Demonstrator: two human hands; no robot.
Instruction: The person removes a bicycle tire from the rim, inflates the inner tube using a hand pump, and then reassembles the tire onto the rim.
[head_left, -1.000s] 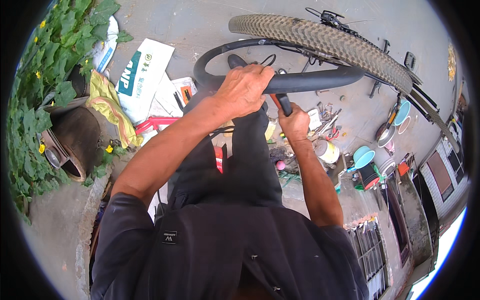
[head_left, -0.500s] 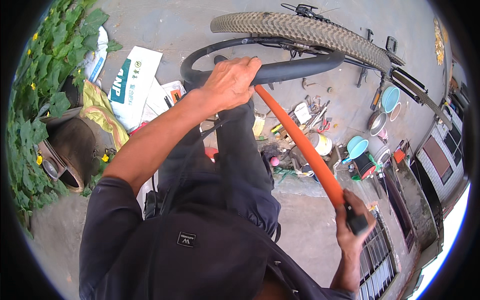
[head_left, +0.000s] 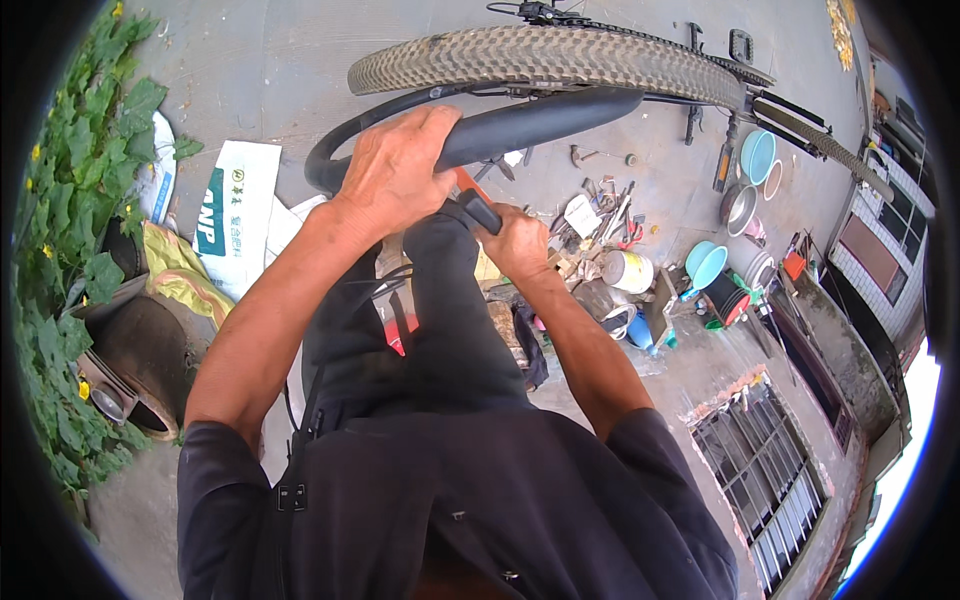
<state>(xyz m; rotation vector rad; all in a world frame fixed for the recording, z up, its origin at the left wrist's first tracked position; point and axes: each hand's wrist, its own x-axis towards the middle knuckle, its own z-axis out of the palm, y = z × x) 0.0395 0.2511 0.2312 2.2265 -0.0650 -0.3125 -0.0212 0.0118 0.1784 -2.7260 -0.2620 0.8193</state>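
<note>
A swollen black inner tube point(head_left: 545, 122) loops in front of me, its thick side below the knobbly bicycle tyre point(head_left: 550, 58). My left hand point(head_left: 400, 165) is closed over the tube, fingers wrapped on its near side. Right beside it, my right hand point(head_left: 518, 243) is closed round the black end of an orange hand pump point(head_left: 467, 183). Only a short orange piece shows between the two hands; where it meets the tube is hidden under my left hand. My knees are just below both hands.
The bicycle lies beyond the tube, its pedal point(head_left: 740, 45) at far right. Hand tools point(head_left: 610, 210) litter the ground, near a white bucket point(head_left: 628, 270) and turquoise basins point(head_left: 706, 262). On the left are a white sack point(head_left: 240, 200), a dark barrel-like container point(head_left: 150, 345) and leafy vines point(head_left: 60, 300).
My right hand has come up and left from the lower right, close to my left hand. The long orange length between them now shows only as a short piece. The view has shifted somewhat.
</note>
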